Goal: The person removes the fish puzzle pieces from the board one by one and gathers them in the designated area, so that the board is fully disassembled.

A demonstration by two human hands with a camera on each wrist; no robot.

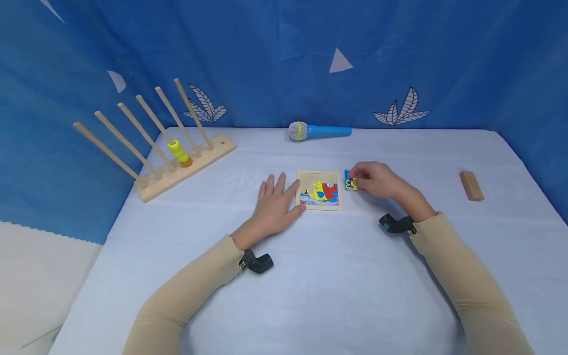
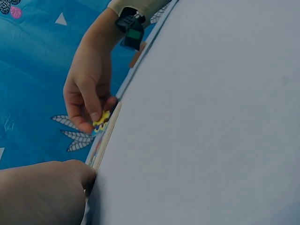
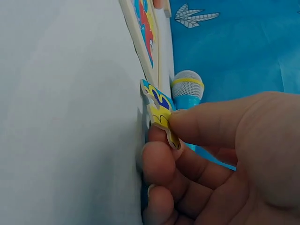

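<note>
While the left hand (image 1: 274, 202) lies flat with spread fingers against the left edge of the puzzle tray (image 1: 319, 190), the right hand (image 1: 377, 180) pinches a blue-and-yellow puzzle piece (image 1: 350, 180) just right of it; no writing is legible anywhere.

Left hand (image 1: 275, 202) flat, fingers spread; right hand (image 1: 374, 180) fingers curled, pinching.

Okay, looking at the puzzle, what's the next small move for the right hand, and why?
Probably carry the puzzle piece left over the puzzle board. The right hand pinches it just beside the board's right edge, the board's upper part looks unfilled, and the left hand steadies the board.
</note>
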